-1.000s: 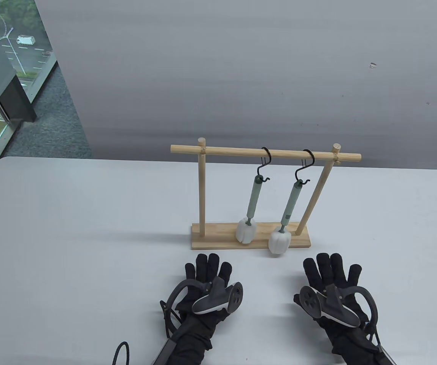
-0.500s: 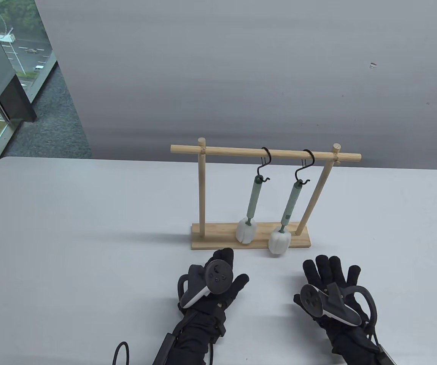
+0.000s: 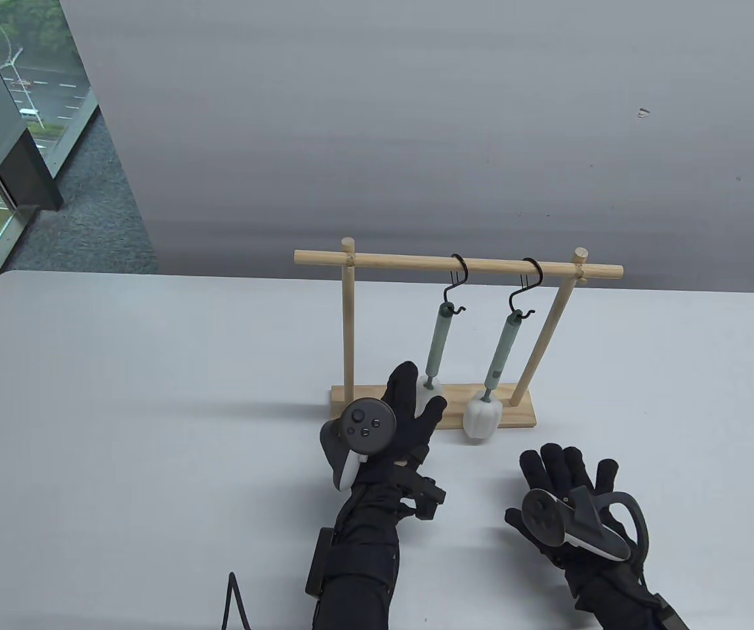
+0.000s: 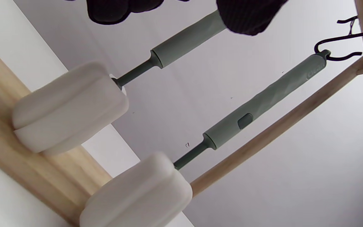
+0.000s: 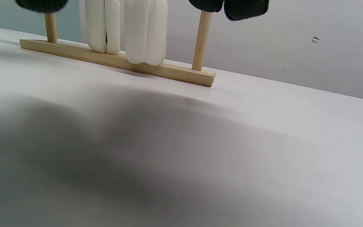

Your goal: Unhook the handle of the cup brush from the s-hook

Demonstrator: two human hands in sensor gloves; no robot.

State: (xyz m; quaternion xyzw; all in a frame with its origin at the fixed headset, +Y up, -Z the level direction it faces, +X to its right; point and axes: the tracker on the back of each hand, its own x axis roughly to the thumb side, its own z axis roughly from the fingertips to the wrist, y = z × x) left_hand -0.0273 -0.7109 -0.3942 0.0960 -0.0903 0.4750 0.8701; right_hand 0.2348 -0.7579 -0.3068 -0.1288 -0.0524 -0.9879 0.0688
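Note:
Two cup brushes with green handles and white sponge heads hang from black S-hooks on a wooden rack (image 3: pixel 459 264). The left brush (image 3: pixel 438 341) hangs from the left S-hook (image 3: pixel 458 281); the right brush (image 3: pixel 503 351) hangs from the right S-hook (image 3: pixel 526 289). My left hand (image 3: pixel 416 403) is raised in front of the left brush's sponge head, fingers spread open, holding nothing. In the left wrist view both brushes show close up, the left brush (image 4: pixel 181 42) and the right brush (image 4: pixel 263 101), with fingertips (image 4: pixel 247 15) beside the left handle. My right hand (image 3: pixel 567 479) rests flat on the table, open.
The rack's wooden base (image 3: pixel 521 417) stands on the white table (image 3: pixel 153 394), with its two upright posts either side of the brushes. A grey wall is behind. A black cable (image 3: pixel 232 604) lies at the near edge.
My left hand has lifted off the table, turned on edge and moved forward to the left brush's sponge head. My right hand has hardly moved.

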